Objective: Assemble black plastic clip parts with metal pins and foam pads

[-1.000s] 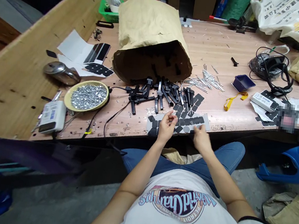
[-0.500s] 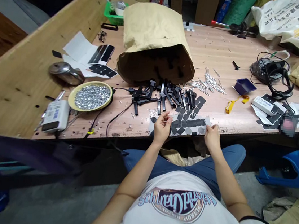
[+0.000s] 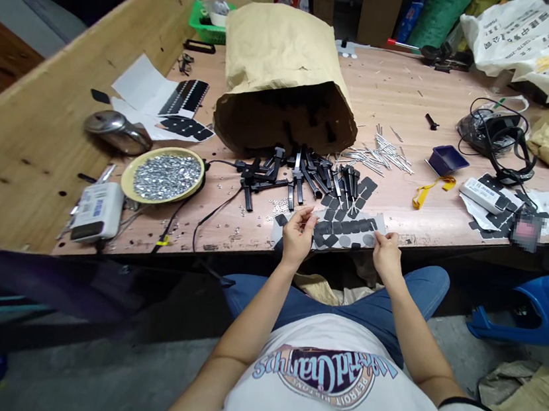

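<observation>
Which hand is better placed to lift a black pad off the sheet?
Left hand, probably: its fingers are on the pads, while the right hand just holds the sheet's edge.

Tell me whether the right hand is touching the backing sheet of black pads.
Touching. The head view shows the right hand with its fingertips on the lower right edge of the backing sheet of black pads.
</observation>
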The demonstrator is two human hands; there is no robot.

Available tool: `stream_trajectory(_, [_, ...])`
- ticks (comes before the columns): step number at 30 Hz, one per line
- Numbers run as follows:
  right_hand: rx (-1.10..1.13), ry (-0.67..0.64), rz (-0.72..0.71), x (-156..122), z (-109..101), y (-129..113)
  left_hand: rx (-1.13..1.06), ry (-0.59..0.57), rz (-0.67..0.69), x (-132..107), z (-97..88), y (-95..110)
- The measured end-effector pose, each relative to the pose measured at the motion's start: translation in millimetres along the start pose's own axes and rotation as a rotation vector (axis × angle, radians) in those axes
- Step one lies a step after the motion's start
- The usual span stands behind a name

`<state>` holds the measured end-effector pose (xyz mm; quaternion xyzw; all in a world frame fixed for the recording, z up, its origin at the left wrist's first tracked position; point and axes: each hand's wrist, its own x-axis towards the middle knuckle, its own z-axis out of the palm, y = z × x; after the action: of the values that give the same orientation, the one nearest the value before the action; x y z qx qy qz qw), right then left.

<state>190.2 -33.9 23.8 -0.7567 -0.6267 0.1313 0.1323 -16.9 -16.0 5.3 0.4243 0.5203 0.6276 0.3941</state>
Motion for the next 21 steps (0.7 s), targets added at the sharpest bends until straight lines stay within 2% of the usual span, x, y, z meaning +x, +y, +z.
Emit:
stream_trajectory(2, [-0.011, -0.05, -0.05, -7.8, 2.3, -6.2, 0.001, 0.001, 0.005, -0.3, 0.1, -0.5])
stream_trajectory(6, [0.041, -0.313, -0.408, -39.3, 11.1, -24.0, 0.016, 0.015, 0.001, -0.9, -1.8, -2.4])
stream_trajectory(7, [0.024, -0.34, -0.468, -44.5, 11.8, -26.8, 0.024, 0.017, 0.004, -1.0, -2.9, -3.2])
stream_trajectory(9, [-0.05, -0.305, -0.537, -42.8, 9.4, -29.8, 0.048, 0.033, 0.011, -0.8, -6.0, -5.2])
stream_trajectory(11, [-0.139, -0.182, -0.596, -21.3, 3.0, -31.3, 0.087, 0.07, 0.021, 0.7, -10.8, -7.3])
stream_trajectory(13, [-0.225, -0.051, -0.681, 16.9, -4.2, -33.8, 0.136, 0.13, 0.028, 4.4, -17.7, -8.8])
stream_trajectory(15, [-0.332, 0.012, -0.788, 62.2, -9.4, -37.5, 0.189, 0.21, 0.027, 10.6, -27.6, -8.6])
stream_trajectory(18, [-0.478, -0.033, -1.07, 120.6, -11.7, -42.2, 0.3, 0.353, 0.0, 22.5, -47.3, -5.0])
stream_trajectory(21, [-0.599, -0.134, -1.338, 154.2, -11.3, -42.0, 0.474, 0.432, -0.061, 32.0, -66.8, -1.3])
